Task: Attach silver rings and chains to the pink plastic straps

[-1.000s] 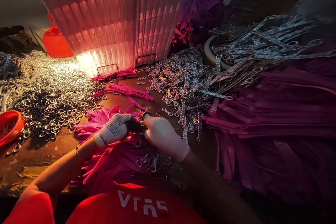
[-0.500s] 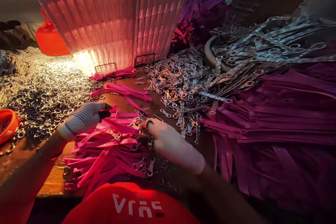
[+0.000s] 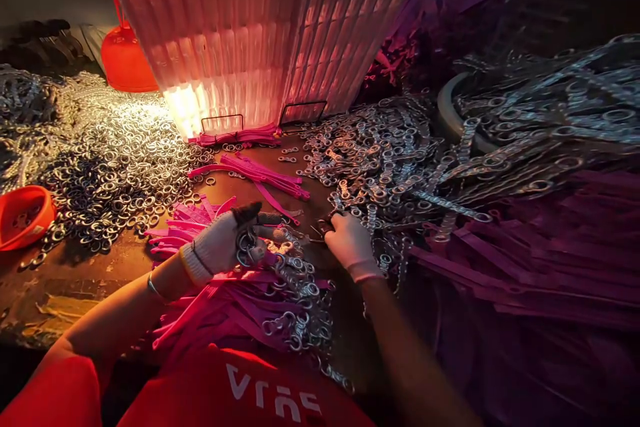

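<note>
My left hand (image 3: 220,243), in a white glove with dark fingertips, is over a heap of pink straps (image 3: 220,307). Several metal rings (image 3: 245,248) sit in its partly curled fingers. Just right of it lie silver chain-like links (image 3: 300,280), some at the ends of the pink straps. My right hand (image 3: 350,241), also gloved in white, rests low on the bench with its fingers pinched together. A thin metal piece (image 3: 317,232) lies at those fingertips. What the fingers hold is hidden.
Loose rings (image 3: 120,173) are piled on the left near an orange bowl (image 3: 27,217) and a red lamp (image 3: 129,60). A ribbed translucent panel (image 3: 225,47) stands behind. Metal links (image 3: 370,147) heap at the back right, with purple straps (image 3: 525,253) on the right.
My right hand has moved away from the pink straps to the right, onto the bench. My left hand has moved right and now has rings in it. The view has shifted slightly.
</note>
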The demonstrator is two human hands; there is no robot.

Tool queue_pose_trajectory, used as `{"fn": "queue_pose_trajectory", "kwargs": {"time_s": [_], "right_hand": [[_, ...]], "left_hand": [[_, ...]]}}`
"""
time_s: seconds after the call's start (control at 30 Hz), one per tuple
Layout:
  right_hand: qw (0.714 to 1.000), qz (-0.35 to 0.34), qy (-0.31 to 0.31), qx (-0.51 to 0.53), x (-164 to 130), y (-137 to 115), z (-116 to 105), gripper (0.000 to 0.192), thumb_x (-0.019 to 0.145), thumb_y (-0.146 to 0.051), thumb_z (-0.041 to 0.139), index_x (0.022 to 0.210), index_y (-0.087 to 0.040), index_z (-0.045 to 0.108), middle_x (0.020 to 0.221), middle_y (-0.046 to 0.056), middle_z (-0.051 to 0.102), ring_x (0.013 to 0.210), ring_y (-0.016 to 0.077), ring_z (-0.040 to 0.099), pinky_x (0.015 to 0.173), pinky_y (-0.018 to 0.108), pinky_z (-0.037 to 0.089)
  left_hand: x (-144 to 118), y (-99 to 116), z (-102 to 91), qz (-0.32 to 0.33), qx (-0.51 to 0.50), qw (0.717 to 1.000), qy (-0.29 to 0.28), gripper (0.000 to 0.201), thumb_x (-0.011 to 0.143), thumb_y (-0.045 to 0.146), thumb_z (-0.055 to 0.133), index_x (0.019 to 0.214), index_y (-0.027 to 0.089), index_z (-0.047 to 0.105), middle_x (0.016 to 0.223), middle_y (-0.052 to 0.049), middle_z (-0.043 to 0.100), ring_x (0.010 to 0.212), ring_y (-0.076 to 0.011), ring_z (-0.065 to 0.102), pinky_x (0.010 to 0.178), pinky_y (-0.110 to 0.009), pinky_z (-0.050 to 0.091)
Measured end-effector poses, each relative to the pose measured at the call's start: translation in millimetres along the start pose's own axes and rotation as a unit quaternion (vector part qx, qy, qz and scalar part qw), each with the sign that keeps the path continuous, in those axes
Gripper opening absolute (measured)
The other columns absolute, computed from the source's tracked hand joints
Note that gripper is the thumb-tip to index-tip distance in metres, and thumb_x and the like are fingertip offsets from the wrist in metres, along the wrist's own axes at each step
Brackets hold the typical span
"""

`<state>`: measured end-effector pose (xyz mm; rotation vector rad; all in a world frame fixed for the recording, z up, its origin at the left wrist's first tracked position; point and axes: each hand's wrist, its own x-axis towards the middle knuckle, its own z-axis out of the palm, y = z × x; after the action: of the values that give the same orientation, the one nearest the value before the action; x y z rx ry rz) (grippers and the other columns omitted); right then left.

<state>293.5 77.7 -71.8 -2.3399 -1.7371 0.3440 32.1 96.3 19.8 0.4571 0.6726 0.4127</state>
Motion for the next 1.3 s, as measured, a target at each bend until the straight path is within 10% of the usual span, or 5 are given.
{"fn": "queue_pose_trajectory", "kwargs": {"time_s": [0.23,0.43,0.6,1.1,1.3], "right_hand": [[0.918,-0.172,0.074,0.349,-72.5,-69.7,-52.8,0.030,0.090,-0.025,0.051,0.112,-0.020,0.070,0.097,0.005,0.075,0.086,0.0212,0.067,0.078,0.032,0.051],[0.867,-0.201,-0.077,0.449,-91.4,-104.1,-70.0,0.045,0.073,-0.014,0.051,0.114,-0.021,0.071,0.099,0.002,0.076,0.089,0.0199,0.067,0.078,0.031,0.052],[0.813,-0.167,-0.160,0.535,-95.6,-104.0,-71.1,0.036,0.080,-0.026,0.059,0.113,-0.020,0.071,0.090,0.001,0.073,0.076,0.0171,0.063,0.069,0.029,0.052],[0.892,-0.178,0.069,0.409,-111.8,-92.2,-61.5,0.034,0.084,-0.022,0.056,0.116,-0.021,0.065,0.098,0.005,0.072,0.086,0.0191,0.065,0.078,0.033,0.053],[0.885,-0.324,0.056,0.331,-135.3,-105.4,-45.8,0.032,0.074,-0.020,0.062,0.105,-0.022,0.069,0.096,0.006,0.073,0.084,0.0224,0.067,0.078,0.035,0.054]], "left_hand": [[-12.1,-14.3,14.2,0.083,0.089,0.992,-0.032,0.054,0.073,0.010,0.067,0.126,0.015,0.061,0.124,-0.015,0.069,0.046,-0.0022,0.050,0.038,-0.016,0.032],[-22.5,-20.8,16.2,0.118,0.121,0.986,-0.004,0.083,0.074,0.015,0.071,0.150,0.027,0.038,0.098,-0.005,0.070,0.057,-0.0088,0.061,0.048,-0.018,0.045],[-27.8,-23.8,13.6,0.078,0.150,0.983,-0.072,0.052,0.073,0.024,0.079,0.122,0.020,0.063,0.076,-0.001,0.064,0.045,-0.0052,0.052,0.040,-0.016,0.035],[-31.7,-44.4,20.5,0.144,0.135,0.979,0.053,0.021,0.071,0.026,0.077,0.084,0.013,0.066,0.056,0.004,0.053,0.041,-0.0027,0.035,0.037,-0.017,0.018],[-5.1,-35.2,12.1,0.359,0.264,0.876,0.186,0.018,0.074,0.016,0.067,0.091,0.014,0.073,0.073,-0.002,0.065,0.063,-0.0096,0.053,0.056,-0.020,0.040]]}}
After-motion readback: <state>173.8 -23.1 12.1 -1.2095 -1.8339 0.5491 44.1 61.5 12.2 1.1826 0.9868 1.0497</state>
